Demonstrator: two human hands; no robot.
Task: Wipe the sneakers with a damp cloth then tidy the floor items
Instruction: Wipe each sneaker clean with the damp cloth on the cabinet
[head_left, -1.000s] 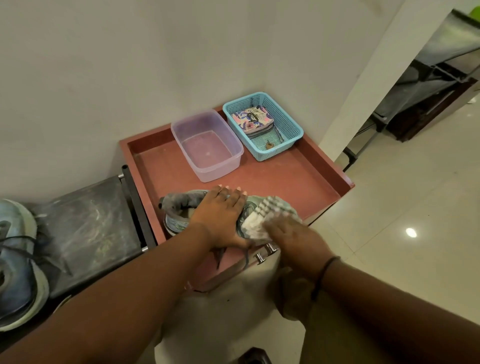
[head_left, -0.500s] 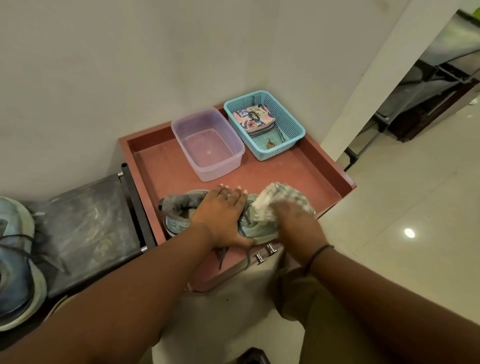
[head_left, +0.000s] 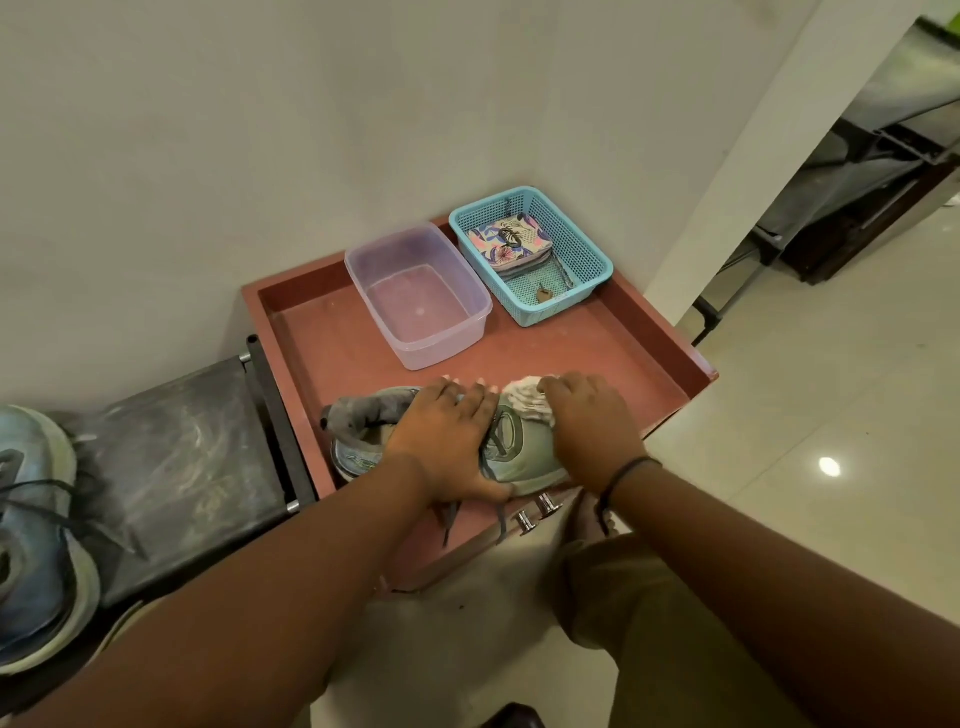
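A pale green sneaker (head_left: 519, 457) with grey laces lies on the red cabinet top (head_left: 332, 343), toe to the right. My left hand (head_left: 447, 441) grips it across the middle, thumb on the near side. My right hand (head_left: 587, 421) holds a white cloth (head_left: 524, 397) pressed against the far side of the toe. A grey sock-like piece (head_left: 363, 410) sticks out of the heel. A second blue-grey sneaker (head_left: 36, 540) sits at the far left.
A clear plastic tub (head_left: 415, 296) with a little water and a blue mesh basket (head_left: 576, 244) holding a patterned pouch stand at the back of the top. A dark rack (head_left: 171, 467) adjoins on the left. Glossy tile floor (head_left: 831, 415) spreads to the right.
My right hand has carried the cloth from the near side of the toe up and over to its far side. My left hand has stayed on the sneaker.
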